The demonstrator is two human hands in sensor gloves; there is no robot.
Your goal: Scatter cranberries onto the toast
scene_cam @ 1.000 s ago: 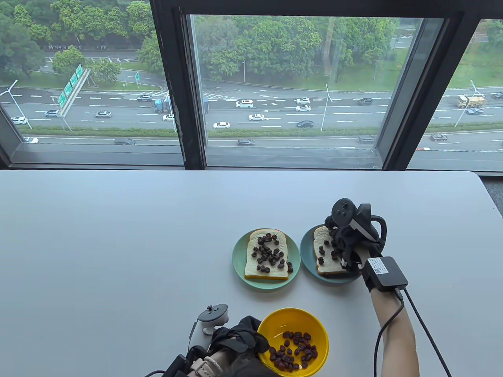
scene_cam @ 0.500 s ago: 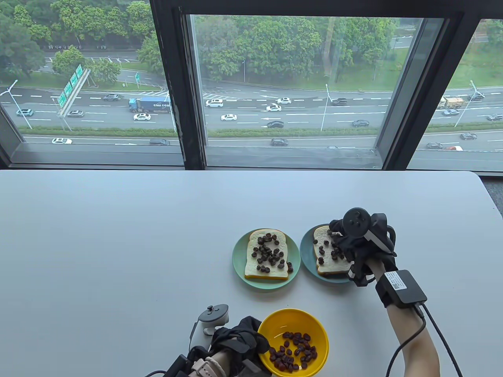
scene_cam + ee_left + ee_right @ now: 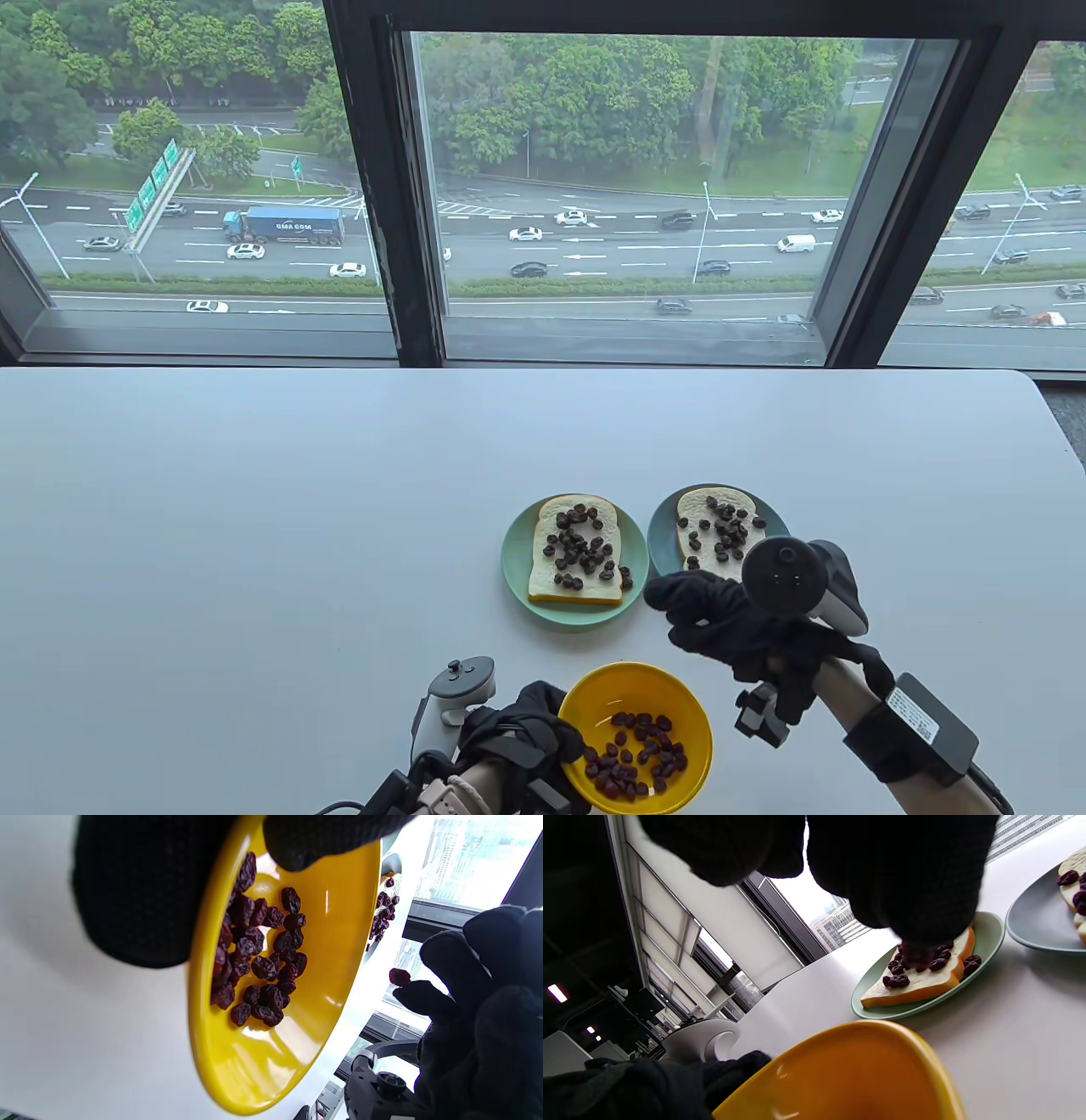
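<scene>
Desk: we see it carrying two plates side by side past a bowl at the near edge, so each trip from bowl to bread is short.
Left plate: its toast is thickly covered with cranberries; we judge it done.
Right plate: its toast has a thinner scatter, so we judge it the one being topped.
Yellow bowl: the left hand grips its rim, thumb inside as the left wrist view shows, likely to steady it; a pile of cranberries lies in it.
Right hand: it hovers between right plate and bowl, fingers loosely spread and gripping nothing we can see, probably on its way for more.
Stray cranberry: only the left wrist view shows it, sitting at a right fingertip.
Right wrist view: it alone shows the left toast's orange crust edge-on.
</scene>
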